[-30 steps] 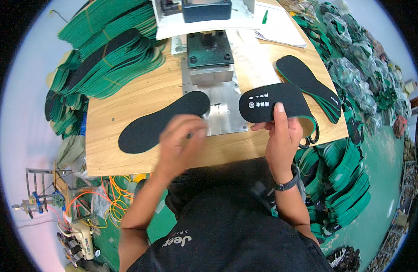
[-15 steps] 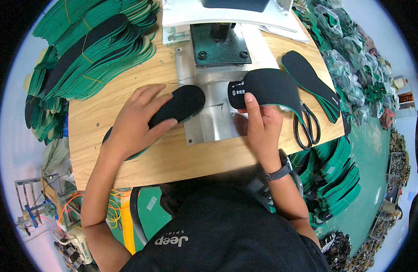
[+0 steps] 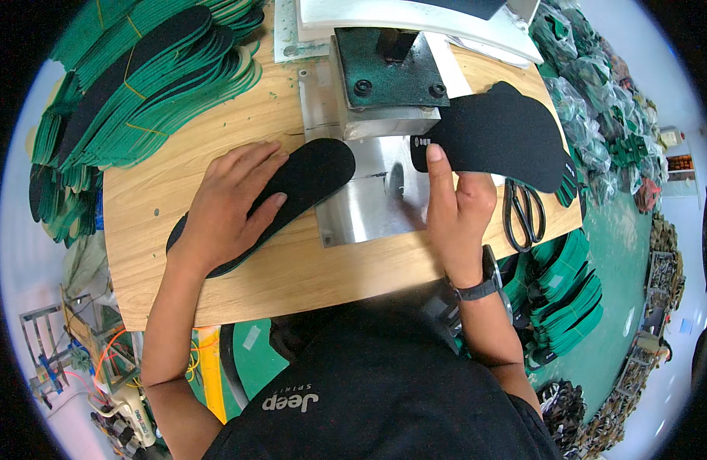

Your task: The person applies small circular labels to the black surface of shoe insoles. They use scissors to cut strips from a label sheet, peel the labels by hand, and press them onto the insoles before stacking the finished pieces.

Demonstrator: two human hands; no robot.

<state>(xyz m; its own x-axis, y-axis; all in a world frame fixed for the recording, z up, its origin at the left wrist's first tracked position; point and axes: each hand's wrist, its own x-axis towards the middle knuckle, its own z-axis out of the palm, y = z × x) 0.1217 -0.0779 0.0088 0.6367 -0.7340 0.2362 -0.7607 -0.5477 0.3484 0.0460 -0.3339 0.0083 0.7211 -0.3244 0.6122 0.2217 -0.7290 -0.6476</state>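
My left hand [image 3: 227, 203] lies flat on a black insole [image 3: 304, 180] that rests on the wooden table [image 3: 292, 264], its toe reaching onto the shiny metal plate [image 3: 376, 199]. My right hand [image 3: 453, 203] pinches a second black insole [image 3: 503, 134] with white marks near its heel, lifted and bent upward at the right of the press. The green press head [image 3: 388, 73] stands just behind the plate.
Large stacks of green-edged insoles [image 3: 150, 84] fill the table's left back. Black scissors [image 3: 522, 215] lie at the right edge, beside more insoles. Bundled green insoles [image 3: 564, 295] and bagged ones [image 3: 599, 123] sit on the floor to the right.
My right hand has lifted its insole off the plate and swung it up to the right. My left hand has slid the other insole toward the plate.
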